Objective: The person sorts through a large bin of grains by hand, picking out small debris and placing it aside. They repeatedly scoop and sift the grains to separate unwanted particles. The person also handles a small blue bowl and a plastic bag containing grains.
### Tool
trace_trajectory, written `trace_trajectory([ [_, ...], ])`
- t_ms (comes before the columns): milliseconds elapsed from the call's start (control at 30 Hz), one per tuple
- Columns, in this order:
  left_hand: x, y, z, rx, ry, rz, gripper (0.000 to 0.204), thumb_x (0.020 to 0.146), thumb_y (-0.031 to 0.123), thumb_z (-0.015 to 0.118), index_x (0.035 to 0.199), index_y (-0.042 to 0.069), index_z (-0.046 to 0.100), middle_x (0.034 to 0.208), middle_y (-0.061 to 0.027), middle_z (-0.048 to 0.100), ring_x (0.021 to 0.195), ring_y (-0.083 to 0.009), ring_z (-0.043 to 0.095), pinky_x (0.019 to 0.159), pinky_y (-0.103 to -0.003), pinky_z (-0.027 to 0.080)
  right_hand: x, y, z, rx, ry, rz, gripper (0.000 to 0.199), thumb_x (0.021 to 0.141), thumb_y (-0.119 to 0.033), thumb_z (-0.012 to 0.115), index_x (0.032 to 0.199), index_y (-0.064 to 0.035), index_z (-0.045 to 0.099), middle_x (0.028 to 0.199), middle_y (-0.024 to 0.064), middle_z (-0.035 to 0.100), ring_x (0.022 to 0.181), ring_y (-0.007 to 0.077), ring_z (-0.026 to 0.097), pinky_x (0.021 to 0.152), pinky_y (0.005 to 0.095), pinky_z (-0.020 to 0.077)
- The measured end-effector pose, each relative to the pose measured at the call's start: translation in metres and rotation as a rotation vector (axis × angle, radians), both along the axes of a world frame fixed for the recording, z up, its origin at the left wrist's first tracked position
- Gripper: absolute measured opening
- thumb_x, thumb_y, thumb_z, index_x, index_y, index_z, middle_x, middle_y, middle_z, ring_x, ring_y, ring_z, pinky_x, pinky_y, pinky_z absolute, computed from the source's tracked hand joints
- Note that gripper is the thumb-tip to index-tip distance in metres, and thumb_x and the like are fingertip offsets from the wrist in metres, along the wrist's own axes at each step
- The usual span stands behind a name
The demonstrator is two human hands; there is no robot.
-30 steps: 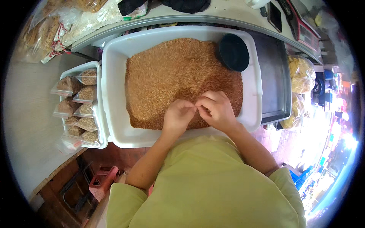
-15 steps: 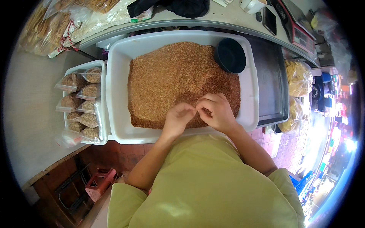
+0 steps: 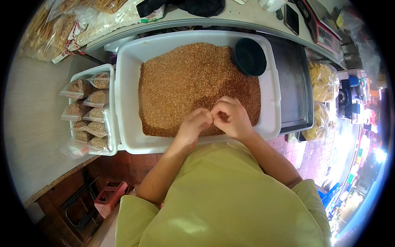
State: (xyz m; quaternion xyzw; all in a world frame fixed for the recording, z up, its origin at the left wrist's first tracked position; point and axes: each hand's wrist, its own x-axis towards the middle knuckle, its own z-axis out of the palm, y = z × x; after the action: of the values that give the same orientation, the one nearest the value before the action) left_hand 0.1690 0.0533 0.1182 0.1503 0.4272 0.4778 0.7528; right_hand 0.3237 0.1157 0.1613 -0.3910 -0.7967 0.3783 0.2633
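A large white tub [image 3: 128, 94] in front of me holds a broad heap of brown, coarse flakes or grains [image 3: 181, 82], darker toward the right. Over the near part of the heap, my left hand [image 3: 195, 127] and my right hand [image 3: 232, 117] meet at the fingertips. Both are closed in a pinch. Whatever lies between the fingers, if anything, is too small to name. A dark round bowl [image 3: 249, 57] rests in the far right corner of the tub, apart from my hands.
Left of the tub, a white tray [image 3: 115, 140] holds several zip bags of brown grains [image 3: 97, 99]. A dark metal tray [image 3: 293, 90] sits at right, with bags of yellowish food [image 3: 323, 82] beyond. A phone [image 3: 291, 19] and a scale [image 3: 325, 37] lie on the far counter. A pink stool [image 3: 110, 197] stands below left.
My hands stay together at almost the same place, with small finger movements. The view has shifted slightly; the tub and bowl look unmoved.
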Motion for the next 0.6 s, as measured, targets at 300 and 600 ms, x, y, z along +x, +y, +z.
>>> trace_trajectory([
  [300,0.0,0.001,0.008,-0.034,0.055,0.077,0.013,0.092,0.021,0.057,0.086,0.009,0.059,0.081,0.0015,0.059,0.081,-0.0091,0.056,0.082,-0.026,0.043,-0.005,-0.002,0.005,0.229,-0.082,-0.035,0.011,0.07,-0.005,0.067,0.079,-0.0102,0.063,0.084,0.004,0.061,0.076,0.0243,0.056,0.072,0.0343,0.0408],
  [600,0.002,-0.001,0.018,0.155,0.465,0.025,0.008,0.09,0.005,0.057,0.092,-0.001,0.061,0.086,-0.0008,0.061,0.08,-0.006,0.054,0.073,-0.022,0.044,-0.006,-0.005,0.005,0.422,-0.16,-0.035,0.014,0.065,-0.003,0.067,0.075,-0.0101,0.059,0.081,0.0036,0.058,0.074,0.0239,0.056,0.072,0.0359,0.0411],
])
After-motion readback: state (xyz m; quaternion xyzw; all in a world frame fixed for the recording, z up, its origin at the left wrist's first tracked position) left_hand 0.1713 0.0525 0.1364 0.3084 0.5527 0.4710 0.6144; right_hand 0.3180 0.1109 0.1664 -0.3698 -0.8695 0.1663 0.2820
